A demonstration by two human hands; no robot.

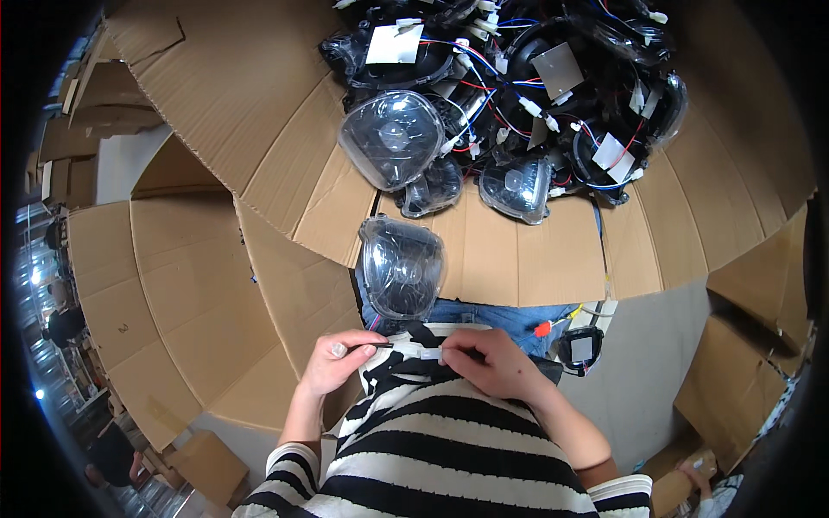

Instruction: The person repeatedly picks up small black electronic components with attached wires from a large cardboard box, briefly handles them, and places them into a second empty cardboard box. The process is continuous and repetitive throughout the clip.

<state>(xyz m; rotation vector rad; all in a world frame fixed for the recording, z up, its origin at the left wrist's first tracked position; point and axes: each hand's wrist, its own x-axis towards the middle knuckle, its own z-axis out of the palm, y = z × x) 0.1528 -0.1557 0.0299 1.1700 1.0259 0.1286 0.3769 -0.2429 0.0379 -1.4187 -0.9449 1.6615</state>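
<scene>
My left hand (335,361) is closed in a pinch on a thin black strip (376,345) that looks like a sleeved wire. A small white piece (338,349) shows at its fingers; I cannot tell what it is. Facing it, my right hand (490,361) pinches a white wire connector (430,353) in front of my striped top. Just beyond my hands, a clear-lensed headlamp (403,269) rests at my lap, against the cardboard edge. Whether the black strip runs into the connector cannot be made out.
Ahead, a large cardboard box (535,259) has a pile of black headlamps (393,138) with tangled wires and white plugs. Another lamp unit (581,348) lies right of my lap, near a red connector (542,329). Open cartons (186,293) stand left; other people are at the lower edges.
</scene>
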